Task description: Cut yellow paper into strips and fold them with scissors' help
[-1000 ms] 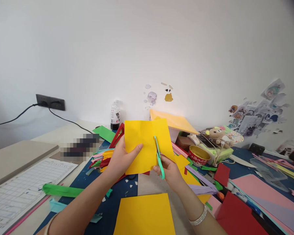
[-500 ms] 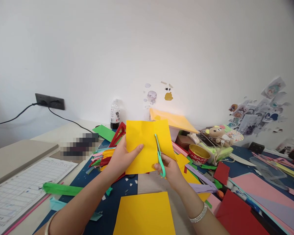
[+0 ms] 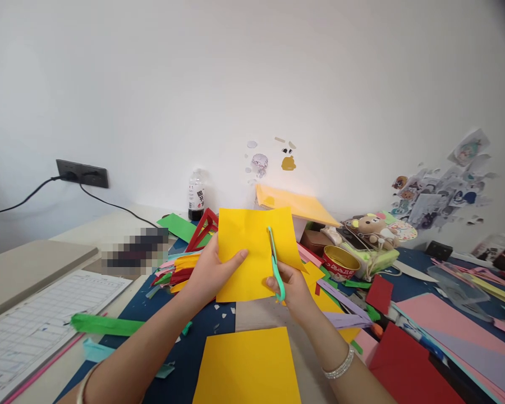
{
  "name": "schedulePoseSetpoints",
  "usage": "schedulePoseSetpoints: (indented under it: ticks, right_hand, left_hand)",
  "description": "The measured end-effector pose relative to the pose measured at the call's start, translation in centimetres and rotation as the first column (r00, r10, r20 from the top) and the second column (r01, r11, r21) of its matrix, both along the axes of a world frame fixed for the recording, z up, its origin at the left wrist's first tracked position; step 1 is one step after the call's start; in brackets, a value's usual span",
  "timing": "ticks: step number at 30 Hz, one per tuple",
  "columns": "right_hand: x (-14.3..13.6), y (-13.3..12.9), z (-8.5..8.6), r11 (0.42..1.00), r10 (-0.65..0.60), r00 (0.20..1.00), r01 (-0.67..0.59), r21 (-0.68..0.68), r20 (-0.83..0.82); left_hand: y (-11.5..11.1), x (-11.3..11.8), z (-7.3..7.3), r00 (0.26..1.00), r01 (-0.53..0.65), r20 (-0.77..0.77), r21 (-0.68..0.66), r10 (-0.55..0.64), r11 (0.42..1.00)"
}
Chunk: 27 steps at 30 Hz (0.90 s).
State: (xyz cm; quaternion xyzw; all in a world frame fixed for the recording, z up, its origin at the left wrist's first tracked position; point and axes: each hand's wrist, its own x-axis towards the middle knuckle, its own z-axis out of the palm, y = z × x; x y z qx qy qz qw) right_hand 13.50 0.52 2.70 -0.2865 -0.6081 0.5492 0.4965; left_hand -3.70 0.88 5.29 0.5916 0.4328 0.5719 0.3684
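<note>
A sheet of yellow paper (image 3: 246,238) is raised above the table, pinched at its left side by my left hand (image 3: 214,266). My left thumb lies across the front of the sheet; the other fingers are hidden behind it. Turquoise scissors (image 3: 275,266) are in my right hand (image 3: 292,289), fingers wrapped round the handles. Their blades point up and lie along a slit that runs from the sheet's lower edge, right of its middle. A second yellow sheet (image 3: 247,367) lies flat on the table below my hands.
Coloured paper strips (image 3: 185,269) lie to the left, near a bottle (image 3: 196,196) by the wall. On the right are a red tin (image 3: 340,262), a teddy bear (image 3: 374,229), red paper (image 3: 404,365) and pink paper (image 3: 429,311). A printed form (image 3: 54,331) lies at the left.
The sheet and scissors have shifted slightly to the right in view. The blades still lie along the slit, and both hands keep their hold.
</note>
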Motion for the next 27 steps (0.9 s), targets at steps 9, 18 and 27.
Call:
schedulePoseSetpoints:
  ticks: [9, 18, 27]
  right_hand:
    - [0.04, 0.25, -0.39, 1.000, 0.018, 0.998, -0.016, 0.021, -0.055]
    - [0.19, 0.45, -0.51, 0.999, 0.016, 0.998, -0.013, 0.042, -0.056]
    - [0.44, 0.64, -0.70, 0.999, -0.035, 0.999, 0.035, 0.035, -0.003]
  left_hand:
    - [-0.27, 0.21, 0.33, 1.000, 0.003, -0.001, -0.017, -0.003, 1.000]
    - [-0.64, 0.64, 0.52, 1.000, -0.016, -0.008, -0.045, 0.015, 0.999]
    - [-0.46, 0.53, 0.45, 0.993, -0.049, -0.111, -0.012, 0.048, 0.999]
